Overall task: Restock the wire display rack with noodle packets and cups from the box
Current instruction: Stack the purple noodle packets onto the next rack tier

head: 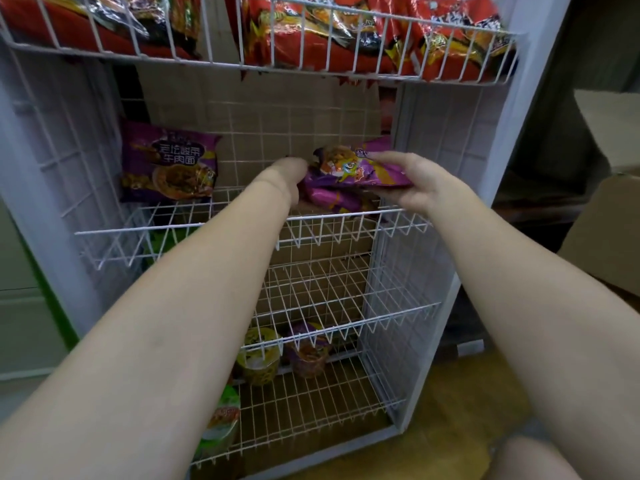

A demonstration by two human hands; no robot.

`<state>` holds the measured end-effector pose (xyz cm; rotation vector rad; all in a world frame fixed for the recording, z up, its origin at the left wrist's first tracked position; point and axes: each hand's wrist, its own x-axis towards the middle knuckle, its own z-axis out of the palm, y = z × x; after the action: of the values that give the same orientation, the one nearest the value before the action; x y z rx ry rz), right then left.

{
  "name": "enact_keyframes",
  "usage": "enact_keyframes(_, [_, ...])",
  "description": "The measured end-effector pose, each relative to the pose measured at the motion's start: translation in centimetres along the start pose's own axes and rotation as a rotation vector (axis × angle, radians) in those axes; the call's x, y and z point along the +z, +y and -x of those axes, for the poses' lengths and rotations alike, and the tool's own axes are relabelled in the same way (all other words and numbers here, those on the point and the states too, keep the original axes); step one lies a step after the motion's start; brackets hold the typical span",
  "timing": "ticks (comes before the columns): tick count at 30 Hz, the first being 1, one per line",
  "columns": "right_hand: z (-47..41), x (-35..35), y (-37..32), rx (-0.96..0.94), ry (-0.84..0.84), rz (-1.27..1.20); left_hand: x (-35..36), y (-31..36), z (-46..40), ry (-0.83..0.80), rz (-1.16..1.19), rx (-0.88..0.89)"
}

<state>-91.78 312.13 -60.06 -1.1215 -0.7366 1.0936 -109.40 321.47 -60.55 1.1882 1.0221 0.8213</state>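
wire rack (242, 223): white coated metal | purple packets (349, 168): glossy plastic film | box (609, 237): matt cardboard

Both hands (349, 181) seemingly on purple packet (356, 168)

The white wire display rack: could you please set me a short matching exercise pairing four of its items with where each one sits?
Column one:
1. red noodle packets
2. upright purple noodle packet
3. purple noodle packet held in both hands
4. yellow noodle cup

Column two:
A. right side of the second shelf, above another purple packet
B. top basket
C. low shelf, beside a purple cup
D. left side of the second shelf, standing against the back grid

Pairs: 1-B, 2-D, 3-A, 4-C. The left hand and right hand grip packet 3 at opposite ends.
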Motion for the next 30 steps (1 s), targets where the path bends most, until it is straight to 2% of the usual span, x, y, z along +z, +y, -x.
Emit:
enact_keyframes(3, [-0.1,0.3,0.1,0.046,-0.019,0.088,0.0,0.2,0.0,-0.045,-0.004,-0.021])
enact_keyframes(6, [-1.0,0.8,-0.1,0.039,-0.010,0.069,-0.1,0.3,0.1,0.009,-0.004,-0.020])
enact_keyframes(11, [-3.3,0.9,0.2,-0.159,0.138,0.182,-1.9,0.7,-1.4,0.048,0.135,0.076])
enact_keyframes(15, [-4.8,1.7,0.1,-0.225,0.149,0.193,-4.1,2.1,-2.2,0.119,0.033,0.107])
enact_keyframes(24, [-9.3,4.4,-0.3,-0.229,0.133,0.068,-8.8,6.5,-3.7,0.149,-0.309,0.095])
enact_keyframes(26, [-10.7,4.9,-0.6,-0.228,0.136,-0.010,-9.4,6.5,-4.5,0.137,-0.304,0.070])
enact_keyframes(30, [-16.0,4.2,0.0,-0.305,0.221,-0.173,-9.8,5.4,-5.6,0.088,-0.149,0.033])
